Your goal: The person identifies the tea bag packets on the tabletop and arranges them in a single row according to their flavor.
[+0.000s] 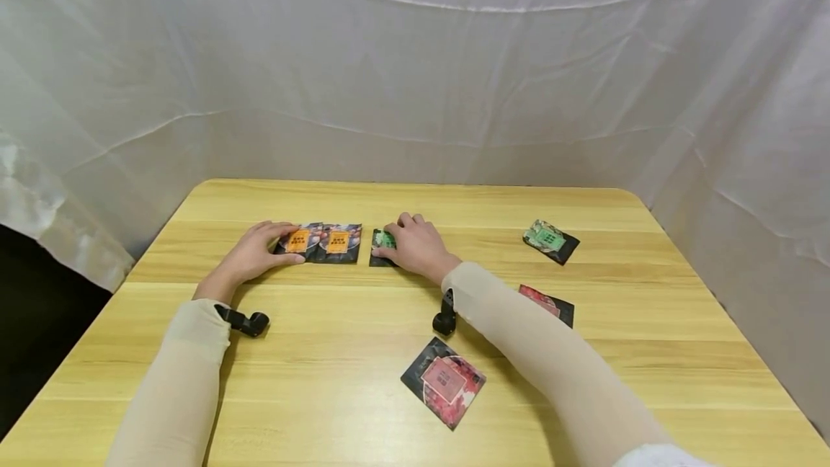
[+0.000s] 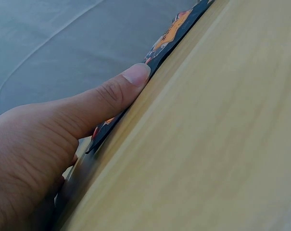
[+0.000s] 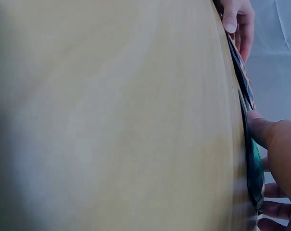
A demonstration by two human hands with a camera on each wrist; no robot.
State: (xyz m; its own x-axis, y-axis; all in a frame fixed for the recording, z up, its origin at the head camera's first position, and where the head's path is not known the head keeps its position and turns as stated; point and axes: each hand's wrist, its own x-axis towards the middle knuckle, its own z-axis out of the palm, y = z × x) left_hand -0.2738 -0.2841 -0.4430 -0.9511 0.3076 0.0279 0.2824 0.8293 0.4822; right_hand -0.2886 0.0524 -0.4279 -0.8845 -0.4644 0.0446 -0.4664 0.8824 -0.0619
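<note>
Two black packets with orange labels lie side by side near the far left of the table, a left one [image 1: 299,241] and a right one [image 1: 339,242]. My left hand [image 1: 251,256] rests at the left packet, forefinger at its far side and its straight thumb [image 2: 114,91] along the near edge. To their right lies a black packet with a green label [image 1: 385,239], partly covered by my right hand [image 1: 421,249]. The right hand holds it flat on the table between thumb [image 3: 261,129] and curled fingers. A narrow gap separates it from the orange pair.
Another green-labelled packet [image 1: 547,239] lies at an angle on the far right of the wooden table [image 1: 311,359]. One red-labelled packet [image 1: 446,383] lies near the front middle; a second [image 1: 559,307] is partly hidden by my right sleeve. White cloth [image 1: 415,85] hangs behind the table.
</note>
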